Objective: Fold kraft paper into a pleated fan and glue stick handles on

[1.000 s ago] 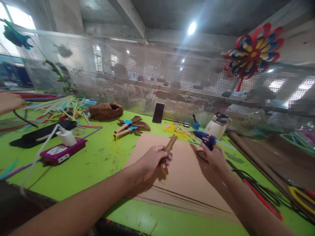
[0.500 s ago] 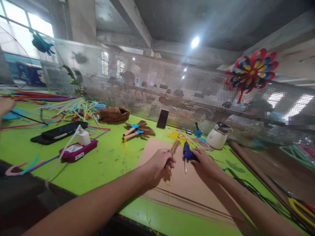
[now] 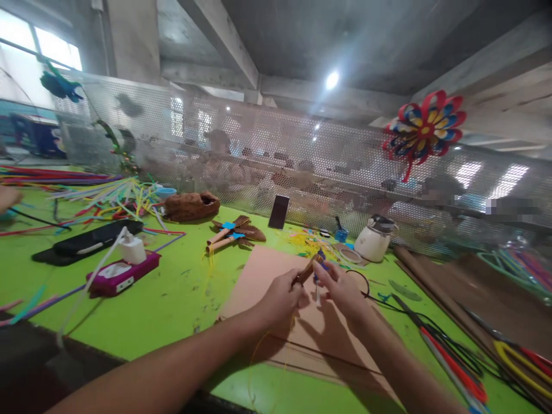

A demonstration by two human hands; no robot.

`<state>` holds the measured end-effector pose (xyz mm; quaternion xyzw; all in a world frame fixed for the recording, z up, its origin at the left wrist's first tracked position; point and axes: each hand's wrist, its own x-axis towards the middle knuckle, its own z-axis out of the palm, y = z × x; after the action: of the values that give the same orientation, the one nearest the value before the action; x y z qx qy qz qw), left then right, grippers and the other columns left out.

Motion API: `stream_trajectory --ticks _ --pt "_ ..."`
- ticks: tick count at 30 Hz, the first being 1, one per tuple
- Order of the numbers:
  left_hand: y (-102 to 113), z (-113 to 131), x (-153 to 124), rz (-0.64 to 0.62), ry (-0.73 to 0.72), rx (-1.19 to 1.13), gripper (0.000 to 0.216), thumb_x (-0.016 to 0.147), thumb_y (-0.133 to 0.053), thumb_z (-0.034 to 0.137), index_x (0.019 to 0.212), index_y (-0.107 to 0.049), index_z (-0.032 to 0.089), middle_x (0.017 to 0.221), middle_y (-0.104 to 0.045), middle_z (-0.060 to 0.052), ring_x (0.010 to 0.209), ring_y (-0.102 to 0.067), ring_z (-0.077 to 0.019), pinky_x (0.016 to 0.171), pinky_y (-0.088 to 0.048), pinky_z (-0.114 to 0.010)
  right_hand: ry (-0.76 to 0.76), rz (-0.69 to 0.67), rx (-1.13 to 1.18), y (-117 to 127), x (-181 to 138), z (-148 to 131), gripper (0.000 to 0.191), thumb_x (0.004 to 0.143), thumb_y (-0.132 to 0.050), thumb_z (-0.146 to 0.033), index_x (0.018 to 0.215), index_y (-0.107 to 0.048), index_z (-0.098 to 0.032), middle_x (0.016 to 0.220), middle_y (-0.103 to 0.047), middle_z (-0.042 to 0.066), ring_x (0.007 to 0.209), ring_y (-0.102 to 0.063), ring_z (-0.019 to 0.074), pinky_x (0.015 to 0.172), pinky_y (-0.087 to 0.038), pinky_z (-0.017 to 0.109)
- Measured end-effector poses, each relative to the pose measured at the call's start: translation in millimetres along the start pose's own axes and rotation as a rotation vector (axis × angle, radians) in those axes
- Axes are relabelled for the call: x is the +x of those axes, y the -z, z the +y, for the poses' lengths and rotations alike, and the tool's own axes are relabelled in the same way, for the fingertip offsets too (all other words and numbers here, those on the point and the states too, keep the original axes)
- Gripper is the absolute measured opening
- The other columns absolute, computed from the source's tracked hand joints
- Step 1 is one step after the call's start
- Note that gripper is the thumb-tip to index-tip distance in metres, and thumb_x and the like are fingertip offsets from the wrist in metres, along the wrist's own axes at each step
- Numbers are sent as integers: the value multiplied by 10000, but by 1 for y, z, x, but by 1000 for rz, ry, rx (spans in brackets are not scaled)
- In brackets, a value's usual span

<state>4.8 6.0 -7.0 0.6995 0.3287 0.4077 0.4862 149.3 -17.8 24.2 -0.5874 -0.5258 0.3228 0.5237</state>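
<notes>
My left hand [image 3: 287,293] is closed around a brown strip-like piece [image 3: 307,271], its far end angled up and to the right. Thin yellow strands hang below that hand. In my right hand [image 3: 342,287] is a blue glue gun [image 3: 319,275], with a pale glue stick [image 3: 318,296] pointing down from it. The gun is partly hidden by my fingers and lies right against the brown piece; whether they touch I cannot tell. Both hands are above a stack of brown cardboard sheets [image 3: 259,270].
On the green table [image 3: 181,310] are a magenta power strip [image 3: 125,273], a black case [image 3: 90,241], brown winged figures [image 3: 233,233], a phone [image 3: 279,211] and a white kettle-like pot [image 3: 374,238]. Scissors [image 3: 517,356] and black cables are at right. Another person's hand [image 3: 8,198] shows at far left.
My right hand has brought the glue gun leftward, up against the brown piece in my left hand. The view has shifted slightly, with more of the red-handled tool at right now showing.
</notes>
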Motion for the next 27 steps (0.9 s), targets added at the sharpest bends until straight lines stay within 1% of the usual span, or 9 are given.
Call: stream_trajectory --ticks 2,4,7,11,15,18,21,25,27 --pt "0 2 -3 -5 -61 65 395 757 -375 109 1098 -571 150 765 -592 -38 572 -462 -103 564 -371 -227 -5 -7 44 -8 1 3 487 667 -642 -563 938 -611 -160 774 -645 65 692 -598 203 515 -464 268" --pt "0 5 -4 -14 -102 85 377 772 -378 116 1081 -592 151 811 -612 -55 629 -486 -120 610 -376 -239 -1 -14 92 -13 0 5 442 669 -651 -543 886 -600 -161 730 -624 44 683 -579 185 544 -460 265" --pt "-1 7 -5 -26 -113 38 341 778 -407 139 1053 -610 146 799 -614 -59 705 -506 -149 653 -376 -252 6 -25 150 -14 -4 5 395 664 -667 -509 841 -588 -165 758 -613 41 697 -563 179 579 -455 274" --pt "-2 9 -5 -60 -25 -50 326 771 -420 146 1035 -612 142 616 -538 -13 603 -452 -137 599 -349 -249 35 -39 195 -8 -8 6 324 670 -680 -457 793 -601 -167 765 -614 34 697 -547 169 614 -433 278" --pt "0 15 -7 -103 23 -113 292 762 -430 149 984 -620 139 576 -494 4 537 -387 -115 544 -309 -243 55 -62 236 -4 -9 11 273 705 -662 -437 733 -622 -169 730 -622 28 700 -545 170 643 -419 284" --pt "1 18 -7 -128 89 -133 180 743 -464 152 855 -605 137 549 -451 25 498 -337 -94 504 -272 -236 42 -59 277 -3 -7 15 259 696 -682 -419 742 -638 -168 720 -632 30 692 -553 174 645 -417 285" --pt "0 15 -5 -144 155 -182 62 749 -501 204 733 -531 152 535 -407 40 468 -316 -80 467 -244 -236 42 -52 303 -3 -7 18 239 692 -693 -398 747 -642 -171 699 -628 16 654 -538 159 634 -412 279" --pt "1 10 -1 -171 131 -212 321 846 -416 433 686 -485 164 542 -430 21 459 -364 -88 462 -282 -243 30 -47 315 -4 -8 20 229 698 -692 -392 706 -634 -170 653 -610 4 623 -522 146 631 -414 278" --pt "2 11 -1 -170 128 -178 378 850 -395 501 706 -488 164 548 -451 16 457 -382 -91 463 -302 -242 16 -57 328 -4 -9 20 245 701 -686 -408 710 -641 -168 652 -611 9 619 -529 151 632 -422 286"
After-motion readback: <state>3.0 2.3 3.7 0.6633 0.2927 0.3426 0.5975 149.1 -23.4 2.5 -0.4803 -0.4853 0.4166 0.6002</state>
